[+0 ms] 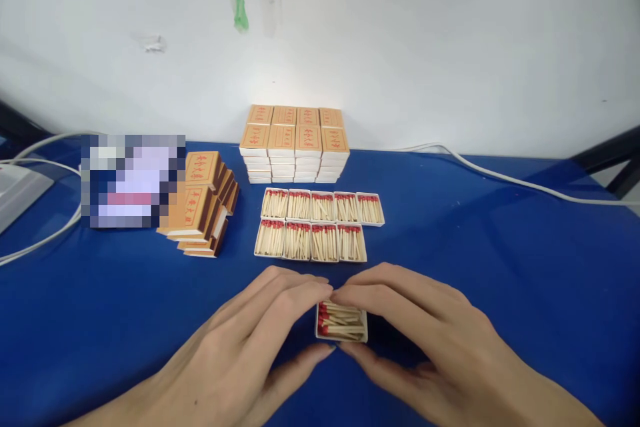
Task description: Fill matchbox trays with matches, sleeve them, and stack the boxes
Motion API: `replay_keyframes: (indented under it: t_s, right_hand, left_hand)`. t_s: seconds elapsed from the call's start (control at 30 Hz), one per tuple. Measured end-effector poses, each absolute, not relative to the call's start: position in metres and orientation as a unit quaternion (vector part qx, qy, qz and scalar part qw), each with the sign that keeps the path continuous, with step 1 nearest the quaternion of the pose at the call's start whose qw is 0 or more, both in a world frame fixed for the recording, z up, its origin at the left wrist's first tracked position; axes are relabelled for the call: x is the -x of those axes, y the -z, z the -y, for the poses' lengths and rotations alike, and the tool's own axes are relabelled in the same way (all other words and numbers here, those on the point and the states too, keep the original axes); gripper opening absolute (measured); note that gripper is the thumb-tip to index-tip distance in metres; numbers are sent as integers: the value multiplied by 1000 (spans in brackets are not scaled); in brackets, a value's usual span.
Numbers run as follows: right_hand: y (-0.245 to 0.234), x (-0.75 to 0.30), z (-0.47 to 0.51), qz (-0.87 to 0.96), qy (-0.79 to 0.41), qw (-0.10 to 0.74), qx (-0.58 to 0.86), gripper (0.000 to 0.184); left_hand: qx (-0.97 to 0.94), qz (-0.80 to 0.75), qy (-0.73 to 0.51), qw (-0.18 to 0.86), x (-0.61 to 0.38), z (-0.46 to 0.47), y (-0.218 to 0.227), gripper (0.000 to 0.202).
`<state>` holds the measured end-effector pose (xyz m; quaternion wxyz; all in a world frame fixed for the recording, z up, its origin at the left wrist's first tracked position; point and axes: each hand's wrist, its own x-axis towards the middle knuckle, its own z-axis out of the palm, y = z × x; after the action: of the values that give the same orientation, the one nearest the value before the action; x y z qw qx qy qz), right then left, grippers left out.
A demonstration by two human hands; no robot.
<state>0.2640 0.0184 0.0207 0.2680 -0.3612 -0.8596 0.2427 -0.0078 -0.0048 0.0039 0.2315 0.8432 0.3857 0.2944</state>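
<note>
"Left hand [245, 333] up close, pinching a tray [342, 339] of matches [345, 329], far side and near!"
"And the right hand [425, 330]?"
"Same grip, same edges; the tray's between them, red heads leftward."
"Beyond?"
"Piled boxes [197, 193] at left, a neat stack [295, 143] by the wall [450, 47], then nine filled trays [299, 243] in two rows."

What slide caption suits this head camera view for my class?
Left hand and right hand hold a tray of matches before two rows of filled trays.
</note>
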Motion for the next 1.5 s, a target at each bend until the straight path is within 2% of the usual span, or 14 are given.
replay_keyframes:
  t_s: [0.27, 0.47, 0.57, 0.73, 0.97, 1.13, 1.33, 1.5]
  right_hand:
    - [-25, -270, -20, 820, -343, 242, 388, 40]
    - [-25, -274, -24, 793, -395, 246, 392, 28]
    - [-27, -272, -24, 777, -413, 252, 402, 26]
    - [-32, -269, -23, 750, -451, 254, 411, 25]
    - [-27, -273, -22, 801, -400, 253, 366, 31]
    - [-32, -277, -22, 819, -340, 274, 372, 52]
    - [-35, -283, -24, 782, -282, 344, 437, 21]
    - [-31, -280, -25, 776, -266, 342, 458, 12]
  left_hand:
    - [-844, -374, -289, 254, 9, 4, -5, 44]
    - [-838, -389, -302, 236, 8, 6, -6, 49]
    - [-833, -395, -302, 242, 7, 5, -7, 45]
    - [-837, -375, -263, 301, 8, 3, -11, 42]
    - [-832, -385, -268, 297, 9, 4, -13, 43]
    - [-809, -397, -328, 282, 5, 9, -6, 41]
    - [-820, -429, -303, 229, 3, 15, -1, 45]
    - [-806, -474, -305, 182, 5, 19, 5, 47]
